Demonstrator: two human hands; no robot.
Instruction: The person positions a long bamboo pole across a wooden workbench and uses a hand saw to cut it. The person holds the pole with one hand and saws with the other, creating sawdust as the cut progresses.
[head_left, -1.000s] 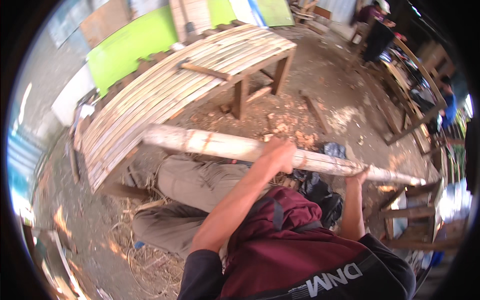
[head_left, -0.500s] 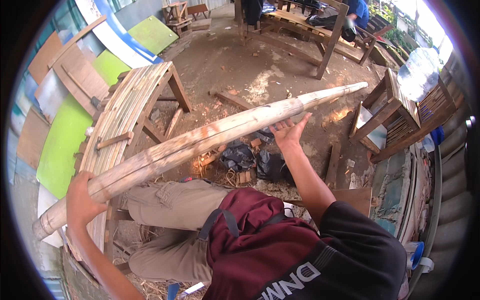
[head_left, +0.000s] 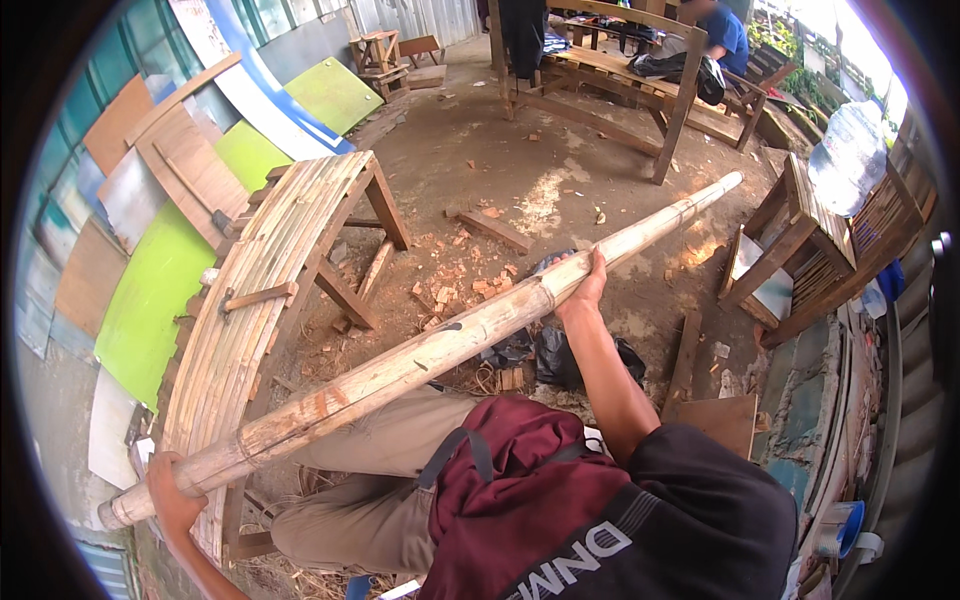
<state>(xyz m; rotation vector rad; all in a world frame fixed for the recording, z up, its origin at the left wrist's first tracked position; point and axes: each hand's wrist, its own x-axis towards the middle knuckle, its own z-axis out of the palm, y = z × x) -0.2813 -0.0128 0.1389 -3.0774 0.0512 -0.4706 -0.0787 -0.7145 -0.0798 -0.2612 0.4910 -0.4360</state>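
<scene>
A long pale bamboo pole (head_left: 420,362) runs slantwise across the view, its thick end at the lower left and its thin end at the far right. My left hand (head_left: 173,496) is closed round it close to the thick end, beside the slatted bench. Farther along, my right hand (head_left: 582,288) grips the pole from below, thumb up along its side and the other fingers mostly hidden behind it. The slatted bamboo bench (head_left: 285,215) stands on the left, partly under the pole. On its slats lies a wooden-handled hammer (head_left: 260,297).
Black plastic bags (head_left: 560,355) and brick bits (head_left: 490,285) lie on the dirt floor beyond my legs. Wooden stools (head_left: 790,240) with a large clear water bottle (head_left: 848,155) stand right. Green boards (head_left: 155,290) lean left. A person (head_left: 722,35) is at a far bench.
The pole has turned and shifted a little within the view. My right hand, an open palm beneath the pole before, now grips it. The left hand keeps hold near the thick end.
</scene>
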